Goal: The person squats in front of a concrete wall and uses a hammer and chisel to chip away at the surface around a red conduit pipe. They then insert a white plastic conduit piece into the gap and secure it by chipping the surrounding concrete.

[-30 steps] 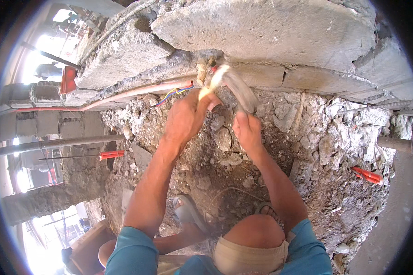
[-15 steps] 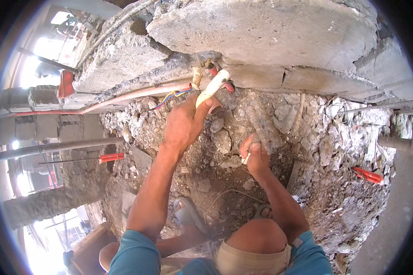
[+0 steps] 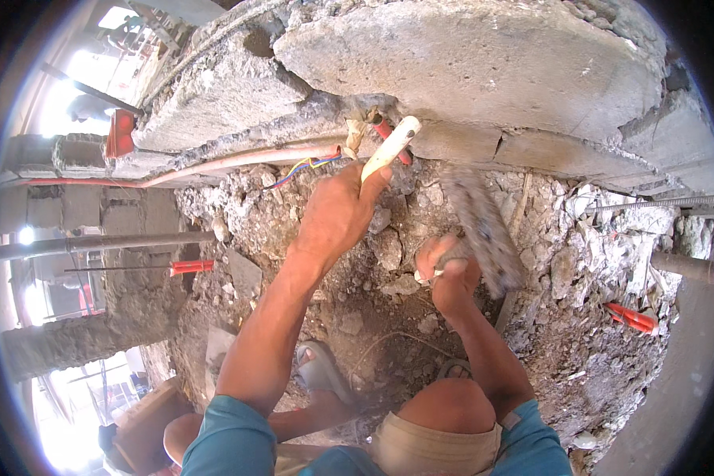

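My left hand is wrapped around a pale cream rod, whose rounded far end points up and right toward the concrete wall. My right hand is closed, with a whitish tip poking out at its left; the rest of what it grips is hidden. Right beside that hand, a long grey speckled object is smeared by motion, and I cannot tell its kind or whether the hand holds it. Beyond the left hand lie a red tube, a pinkish conduit and coloured wires.
Broken concrete slabs rise at the far side. Loose rubble covers the ground around my feet. A metal pipe juts in from the left. Orange-red tubes stick out at the left, another at the right. Rebar shows at the right.
The cream rod and my left hand sit slightly farther right in view. The blurred grey object, faint above the right hand before, now shows more plainly to its right. Both hands stay closed.
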Tool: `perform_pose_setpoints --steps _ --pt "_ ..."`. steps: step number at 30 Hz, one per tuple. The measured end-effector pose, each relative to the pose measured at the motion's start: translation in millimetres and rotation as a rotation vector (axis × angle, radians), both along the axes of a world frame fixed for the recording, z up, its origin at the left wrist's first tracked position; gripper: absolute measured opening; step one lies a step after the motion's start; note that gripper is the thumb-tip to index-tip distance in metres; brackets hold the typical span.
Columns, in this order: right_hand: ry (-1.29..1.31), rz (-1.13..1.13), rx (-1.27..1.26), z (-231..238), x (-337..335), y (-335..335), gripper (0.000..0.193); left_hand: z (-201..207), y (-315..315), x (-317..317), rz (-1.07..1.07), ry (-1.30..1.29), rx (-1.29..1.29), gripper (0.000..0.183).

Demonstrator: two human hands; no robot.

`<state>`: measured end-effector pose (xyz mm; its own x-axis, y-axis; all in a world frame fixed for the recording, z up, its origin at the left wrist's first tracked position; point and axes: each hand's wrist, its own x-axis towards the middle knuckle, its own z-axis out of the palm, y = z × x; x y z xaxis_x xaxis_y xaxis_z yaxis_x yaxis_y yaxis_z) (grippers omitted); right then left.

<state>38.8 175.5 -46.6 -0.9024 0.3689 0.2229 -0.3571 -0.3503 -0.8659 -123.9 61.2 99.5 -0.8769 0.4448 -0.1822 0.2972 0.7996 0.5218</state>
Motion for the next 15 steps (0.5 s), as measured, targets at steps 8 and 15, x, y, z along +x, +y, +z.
perform_pose_setpoints --steps 8,15 --pt "-0.188 -0.154 0.036 -26.3 -47.1 8.6 0.058 -1.4 11.2 4.9 0.027 -0.021 -0.059 0.054" --pt "0.092 -0.149 -0.117 -0.2 -21.6 30.8 0.06 -14.8 2.9 2.4 -0.012 0.074 -0.14 0.053"
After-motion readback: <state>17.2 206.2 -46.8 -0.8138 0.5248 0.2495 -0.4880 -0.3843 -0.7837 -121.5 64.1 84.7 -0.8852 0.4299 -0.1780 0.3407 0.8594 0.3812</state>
